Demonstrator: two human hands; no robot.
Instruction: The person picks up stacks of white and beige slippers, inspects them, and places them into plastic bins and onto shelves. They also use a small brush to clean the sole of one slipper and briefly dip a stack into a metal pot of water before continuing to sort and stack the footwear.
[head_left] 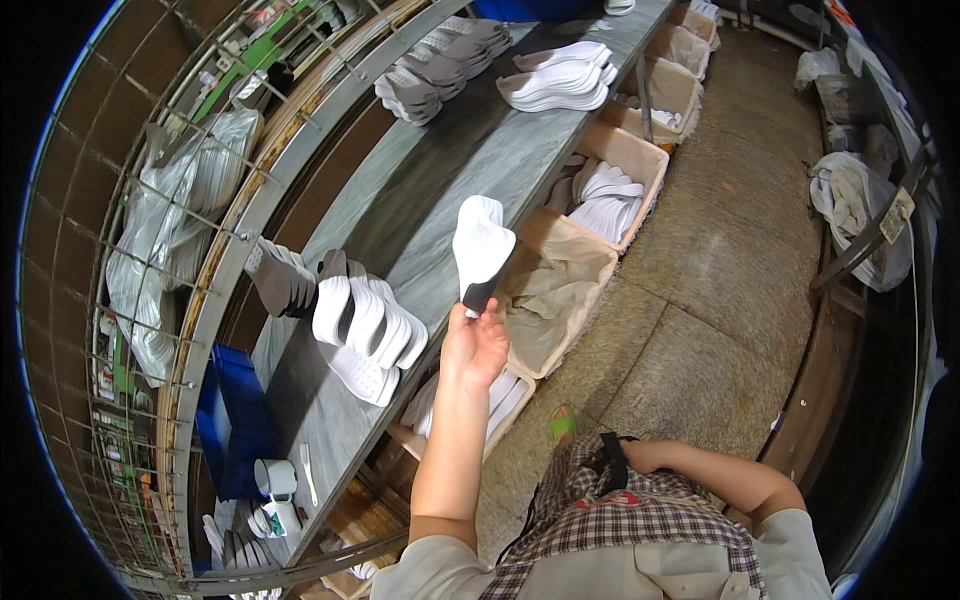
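Observation:
My left hand (pixel 477 343) is raised by the edge of the grey bench, closed round the lower end of a white shoe insole (pixel 482 240). A dark patch marks the insole where my fingers grip it; its broad end points away from me. At my waist, my right hand (pixel 650 455) rests against my checked apron (pixel 640 520), its fingers hidden by the cloth. Stacked white insoles (pixel 370 325) lie on the bench to the left of my left hand. Farther off is another white stack (pixel 560 77).
Grey insoles (pixel 445 62) sit at the bench's far side. Pink bins (pixel 610 255), some holding insoles, line its right edge above the floor (pixel 710 280). A blue crate (pixel 235 420), metal mug (pixel 276 480) and brush (pixel 308 474) are near left. Wire mesh (pixel 100 230) runs along the left.

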